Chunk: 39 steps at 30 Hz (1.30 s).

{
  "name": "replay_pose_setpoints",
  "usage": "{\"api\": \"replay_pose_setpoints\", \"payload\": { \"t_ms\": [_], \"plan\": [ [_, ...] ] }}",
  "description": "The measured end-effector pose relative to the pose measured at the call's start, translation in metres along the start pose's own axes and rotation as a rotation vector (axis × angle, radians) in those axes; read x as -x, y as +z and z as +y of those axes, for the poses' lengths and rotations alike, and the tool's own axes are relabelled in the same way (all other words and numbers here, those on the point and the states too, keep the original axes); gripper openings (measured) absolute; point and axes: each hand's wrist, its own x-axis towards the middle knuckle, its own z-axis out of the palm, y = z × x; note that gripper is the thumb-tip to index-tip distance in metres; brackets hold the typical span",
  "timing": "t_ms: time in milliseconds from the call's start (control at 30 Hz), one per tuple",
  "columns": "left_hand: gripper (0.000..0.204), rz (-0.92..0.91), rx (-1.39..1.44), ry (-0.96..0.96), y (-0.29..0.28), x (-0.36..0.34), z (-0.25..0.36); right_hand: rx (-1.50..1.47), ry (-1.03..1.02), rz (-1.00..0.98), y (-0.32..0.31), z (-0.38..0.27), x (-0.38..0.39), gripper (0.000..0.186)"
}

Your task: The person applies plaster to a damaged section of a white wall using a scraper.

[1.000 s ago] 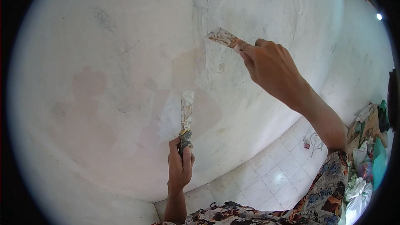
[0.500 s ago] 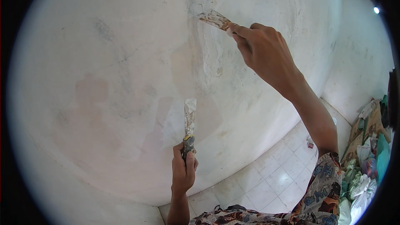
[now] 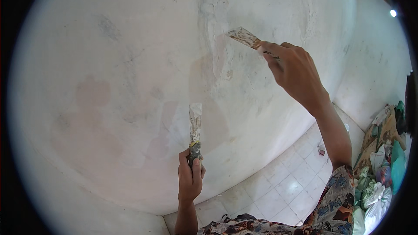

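Observation:
My right hand point(image 3: 298, 72) grips a putty knife point(image 3: 244, 37) whose wide blade is smeared with white and brown. Its edge points left, close to the rough patched strip point(image 3: 213, 30) running down the wall; I cannot tell whether it touches. Lower down, my left hand point(image 3: 190, 174) is closed around the dark grey and yellow handle of a second putty knife point(image 3: 195, 124). That blade stands upright with a lump of white putty near its tip. The pale wall point(image 3: 143, 61) has grey smudges and a shiny wet-looking spot at the top of the strip.
A pale tiled floor point(image 3: 278, 187) lies below the wall. To the right, bags and bundles point(image 3: 376, 182) are heaped by the side wall point(image 3: 374, 61), with cardboard among them. A small red object point(image 3: 321, 152) rests on the floor.
My right hand and its putty knife have moved right and down, off the middle of the patched strip. The left hand has stayed nearly where it was.

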Motion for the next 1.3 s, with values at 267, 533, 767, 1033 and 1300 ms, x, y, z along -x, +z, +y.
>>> {"api": "replay_pose_setpoints", "payload": {
  "t_ms": [267,533,767,1033,1300],
  "plan": [
    [0.017,-0.039,0.065,0.029,-0.004,0.0,-0.01,-0.083,0.066,0.297,-0.032,0.038,-0.037,0.034],
    [0.021,-0.132,0.269,0.067,-0.012,-0.007,-0.017,-0.225,-0.209,0.443,-0.045,0.117,-0.104,0.03],
    [0.025,-0.27,0.391,0.063,-0.018,-0.008,-0.001,-0.181,-0.125,0.5,-0.056,0.091,-0.108,0.032],
    [0.026,-0.243,0.366,0.078,-0.016,-0.01,-0.003,0.053,-0.124,0.524,-0.085,-0.023,-0.066,0.025],
    [0.025,-0.271,0.389,0.108,-0.008,-0.021,-0.007,0.07,-0.018,0.364,-0.091,-0.052,-0.068,0.026]
  ]
}}
